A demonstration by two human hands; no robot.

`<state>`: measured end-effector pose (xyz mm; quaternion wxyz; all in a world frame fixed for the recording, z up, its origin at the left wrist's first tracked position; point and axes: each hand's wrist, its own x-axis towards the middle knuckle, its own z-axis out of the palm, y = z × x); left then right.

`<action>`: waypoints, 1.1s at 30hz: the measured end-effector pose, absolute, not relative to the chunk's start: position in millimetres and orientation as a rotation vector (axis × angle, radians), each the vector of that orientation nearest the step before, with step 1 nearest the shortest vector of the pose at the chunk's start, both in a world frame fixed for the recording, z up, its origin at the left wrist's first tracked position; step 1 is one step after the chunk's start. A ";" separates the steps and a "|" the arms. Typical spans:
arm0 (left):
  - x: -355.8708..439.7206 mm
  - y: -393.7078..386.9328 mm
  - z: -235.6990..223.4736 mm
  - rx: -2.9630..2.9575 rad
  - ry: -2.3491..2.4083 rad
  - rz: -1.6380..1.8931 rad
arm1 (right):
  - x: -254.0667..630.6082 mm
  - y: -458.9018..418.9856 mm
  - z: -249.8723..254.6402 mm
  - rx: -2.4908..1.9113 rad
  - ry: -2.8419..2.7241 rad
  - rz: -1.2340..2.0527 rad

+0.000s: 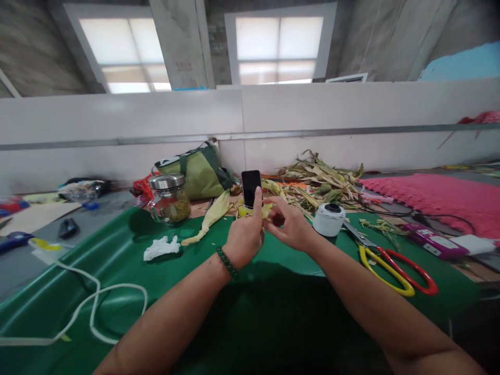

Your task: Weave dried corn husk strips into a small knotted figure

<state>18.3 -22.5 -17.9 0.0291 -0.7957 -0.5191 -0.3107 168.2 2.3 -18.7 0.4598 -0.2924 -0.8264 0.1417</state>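
Note:
My left hand (245, 238), with a green bead bracelet (226, 261) at the wrist, is closed with its index finger pointing up. Beside it, the fingers of my right hand (291, 225) are bent in a pinch. Between the two hands shows a small piece of pale yellow corn husk (267, 210), partly hidden by the fingers. Just behind the hands a black phone (250, 188) stands upright, with a yellow thing at its base. A longer pale corn husk (214, 214) lies to the left, next to a crumpled white tissue (161, 248).
To the right are a white thread spool (328, 221) and scissors (386, 266) with red and yellow handles. Dry husks (324, 177) are heaped at the back. A glass jar (170, 200), a green bag (203, 174) and a white cord (94, 297) lie left on the green mat (195, 276).

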 end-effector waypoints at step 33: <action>8.2 -6.8 -12.7 -3.298 -1.662 -1.513 | 179.6 13.4 -4.0 -0.735 -2.119 0.980</action>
